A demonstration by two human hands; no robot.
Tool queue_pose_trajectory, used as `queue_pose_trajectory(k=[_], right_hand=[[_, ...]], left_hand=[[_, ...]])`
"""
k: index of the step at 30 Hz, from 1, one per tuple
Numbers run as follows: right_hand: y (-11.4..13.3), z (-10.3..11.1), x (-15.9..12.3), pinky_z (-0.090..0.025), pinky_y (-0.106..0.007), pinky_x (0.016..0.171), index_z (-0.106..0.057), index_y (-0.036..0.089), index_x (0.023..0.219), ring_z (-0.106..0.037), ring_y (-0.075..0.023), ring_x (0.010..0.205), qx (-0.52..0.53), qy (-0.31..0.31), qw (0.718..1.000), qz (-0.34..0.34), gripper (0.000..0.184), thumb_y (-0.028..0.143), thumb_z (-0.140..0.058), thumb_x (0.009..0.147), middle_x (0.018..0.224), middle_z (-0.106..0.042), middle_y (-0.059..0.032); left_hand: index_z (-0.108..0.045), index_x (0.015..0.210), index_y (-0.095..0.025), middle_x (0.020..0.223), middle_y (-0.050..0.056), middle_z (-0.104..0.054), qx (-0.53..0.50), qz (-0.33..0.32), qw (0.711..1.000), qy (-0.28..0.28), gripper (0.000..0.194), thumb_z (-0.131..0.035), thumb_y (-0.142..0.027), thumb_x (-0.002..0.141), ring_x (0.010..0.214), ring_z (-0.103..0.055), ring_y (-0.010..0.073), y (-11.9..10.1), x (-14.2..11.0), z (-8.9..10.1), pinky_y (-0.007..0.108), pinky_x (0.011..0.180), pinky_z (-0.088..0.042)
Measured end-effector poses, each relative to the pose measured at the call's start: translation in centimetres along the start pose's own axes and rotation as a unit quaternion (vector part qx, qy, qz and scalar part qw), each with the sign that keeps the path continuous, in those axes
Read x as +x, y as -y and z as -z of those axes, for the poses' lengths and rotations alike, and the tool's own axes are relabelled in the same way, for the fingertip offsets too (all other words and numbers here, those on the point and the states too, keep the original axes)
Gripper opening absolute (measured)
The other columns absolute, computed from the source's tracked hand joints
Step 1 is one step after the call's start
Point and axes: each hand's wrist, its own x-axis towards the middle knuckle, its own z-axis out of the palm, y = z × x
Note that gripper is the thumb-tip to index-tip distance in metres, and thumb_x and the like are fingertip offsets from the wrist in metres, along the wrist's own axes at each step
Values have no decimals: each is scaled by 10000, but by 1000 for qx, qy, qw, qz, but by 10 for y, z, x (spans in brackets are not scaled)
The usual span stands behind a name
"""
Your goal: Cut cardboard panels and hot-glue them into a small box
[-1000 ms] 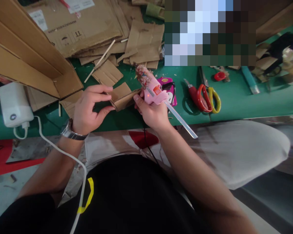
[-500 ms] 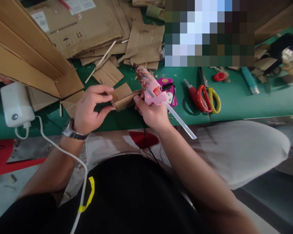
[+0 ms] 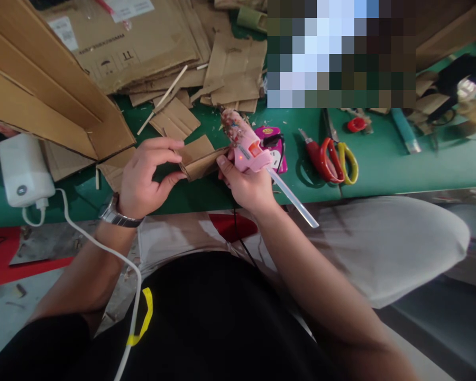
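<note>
My left hand (image 3: 143, 172), with a watch on its wrist, pinches the left end of a small folded cardboard piece (image 3: 202, 163) between thumb and fingers. Wrapped around the handle of a pink hot glue gun (image 3: 248, 145) is my right hand (image 3: 248, 185), its thumb against the cardboard's right end. The gun's crusted nozzle end points up and to the left, and an orange-red light glows on its side. A clear glue stick (image 3: 295, 198) sticks out of its back. Part of the handle is hidden by my fingers.
Scissors (image 3: 333, 161) and a red-handled pointed tool (image 3: 313, 156) lie right of the glue gun on the green table (image 3: 381, 177). Behind are cardboard scraps (image 3: 236, 69). A tall cardboard structure (image 3: 59, 90) and a white power bank (image 3: 26, 169) with a cable (image 3: 99, 243) stand left.
</note>
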Motion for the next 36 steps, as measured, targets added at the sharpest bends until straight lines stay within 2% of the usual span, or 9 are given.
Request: queue_pose_trajectory(k=[5, 9, 12, 15, 21, 27, 32, 36], right_hand=[[1, -1, 0, -446, -254, 512, -508, 267, 854, -613, -133, 586, 9, -1, 1000, -18, 398, 524, -795, 957, 644, -600, 63], [4, -1, -1, -442, -249, 518, -514, 255, 866, -622, -126, 592, 30, 15, 999, -37, 399, 522, -801, 939, 652, -622, 59], [4, -1, -1, -458, -251, 531, -524, 252, 884, -652, -132, 618, 33, 10, 998, -52, 382, 505, -808, 916, 672, -641, 55], [2, -1, 0, -465, -256, 535, -528, 255, 884, -654, -131, 616, 27, 2, 998, -49, 365, 492, -805, 901, 683, -644, 56], [5, -2, 3, -413, -239, 491, -511, 257, 852, -596, -120, 547, -1, 6, 999, -52, 314, 409, -776, 926, 625, -626, 65], [11, -4, 4, -423, -223, 494, -497, 252, 829, -600, -110, 547, 0, 14, 998, -62, 273, 318, -737, 940, 626, -588, 74], [11, -5, 5, -450, -239, 512, -502, 250, 810, -608, -117, 544, -26, 3, 998, -51, 258, 247, -720, 946, 609, -589, 74], [6, -4, 5, -466, -248, 524, -510, 255, 827, -613, -120, 542, -37, 2, 998, -52, 255, 262, -736, 946, 623, -606, 75]], left_hand=[[-595, 1371, -309, 1483, 93, -664, -4, -16, 1000, 9, 450, -805, -356, 976, 1390, -671, 353, 0, -4, 3, 581, 1113, -629], [-521, 1516, -261, 1651, 125, -492, -22, -15, 1000, 7, 627, -825, -350, 975, 1519, -542, 379, 4, -6, 3, 525, 1032, -703], [-471, 1580, -293, 1699, 120, -416, -26, 2, 1000, 14, 720, -836, -392, 968, 1537, -518, 413, 8, -6, 1, 519, 995, -727], [-461, 1594, -320, 1693, 120, -420, -25, 15, 999, 20, 695, -802, -410, 995, 1532, -526, 419, 7, -5, 1, 520, 956, -743], [-549, 1519, -269, 1661, 135, -471, -24, 21, 999, 16, 686, -844, -506, 948, 1560, -484, 421, 5, -1, 3, 516, 974, -741], [-538, 1539, -308, 1655, 121, -472, -9, 1, 1000, 10, 626, -807, -420, 985, 1558, -500, 401, 7, -2, 1, 491, 968, -745], [-588, 1469, -359, 1655, 100, -479, 5, 45, 999, 16, 562, -812, -385, 955, 1566, -495, 422, 5, -2, 1, 556, 991, -735], [-606, 1437, -367, 1670, 87, -471, -1, 45, 999, 24, 532, -808, -325, 947, 1555, -509, 421, 3, -1, 2, 584, 1009, -723]])
